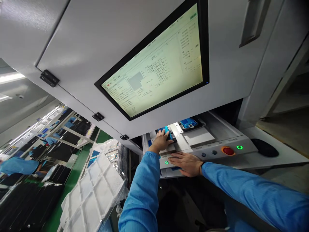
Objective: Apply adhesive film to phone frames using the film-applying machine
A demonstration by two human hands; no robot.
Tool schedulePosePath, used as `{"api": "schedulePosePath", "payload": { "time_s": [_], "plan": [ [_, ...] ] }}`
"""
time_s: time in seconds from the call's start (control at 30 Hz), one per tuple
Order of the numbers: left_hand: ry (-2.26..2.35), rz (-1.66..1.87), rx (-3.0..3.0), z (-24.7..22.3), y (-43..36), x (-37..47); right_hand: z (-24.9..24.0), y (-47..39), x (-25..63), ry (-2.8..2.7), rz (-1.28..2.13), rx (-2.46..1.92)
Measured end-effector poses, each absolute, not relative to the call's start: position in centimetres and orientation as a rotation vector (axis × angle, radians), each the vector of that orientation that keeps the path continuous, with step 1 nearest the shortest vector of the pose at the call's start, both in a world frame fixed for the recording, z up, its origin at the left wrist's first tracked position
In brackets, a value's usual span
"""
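Your left hand (163, 140) lies over a blue, flat rectangular part (170, 132) near the left edge of the pale metal machine bed (177, 147), fingers slightly spread; whether they grip it, you cannot tell from this view. Your right hand (187, 163) is wide and flat on the bed's front edge, fingertips just beside a green-lit round button (166, 162). A second blue part (189, 122) sits in a black holder (201, 123), behind a white rectangular plate (200, 137).
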State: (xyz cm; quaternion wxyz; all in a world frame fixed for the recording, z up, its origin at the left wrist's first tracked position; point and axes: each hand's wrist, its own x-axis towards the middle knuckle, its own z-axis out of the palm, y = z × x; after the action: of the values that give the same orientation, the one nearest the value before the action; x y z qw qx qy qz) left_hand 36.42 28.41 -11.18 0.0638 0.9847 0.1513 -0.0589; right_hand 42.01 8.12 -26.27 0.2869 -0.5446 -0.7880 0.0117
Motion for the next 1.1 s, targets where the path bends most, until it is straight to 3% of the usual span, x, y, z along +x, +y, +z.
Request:
{"api": "schedulePosePath", "payload": {
  "time_s": [0.4, 0.63, 0.87, 1.1],
  "plan": [
    [0.637, 0.045, 2.917, -12.5, 21.3, 31.7, -26.8, 7.6, 41.8, -2.135, -0.308, -1.378],
    [0.929, 0.353, 2.547, -14.7, 17.3, 19.8, -27.2, 6.9, 42.3, -2.13, -0.251, -1.34],
    [1.094, 0.584, 2.322, -18.5, 10.4, 9.9, -25.9, 6.6, 40.8, -2.088, -0.28, -1.584],
    [0.977, 0.895, 2.33, -12.7, 8.8, 8.7, -26.5, 4.8, 39.4, -2.073, -0.169, -1.665]
  ]
}}
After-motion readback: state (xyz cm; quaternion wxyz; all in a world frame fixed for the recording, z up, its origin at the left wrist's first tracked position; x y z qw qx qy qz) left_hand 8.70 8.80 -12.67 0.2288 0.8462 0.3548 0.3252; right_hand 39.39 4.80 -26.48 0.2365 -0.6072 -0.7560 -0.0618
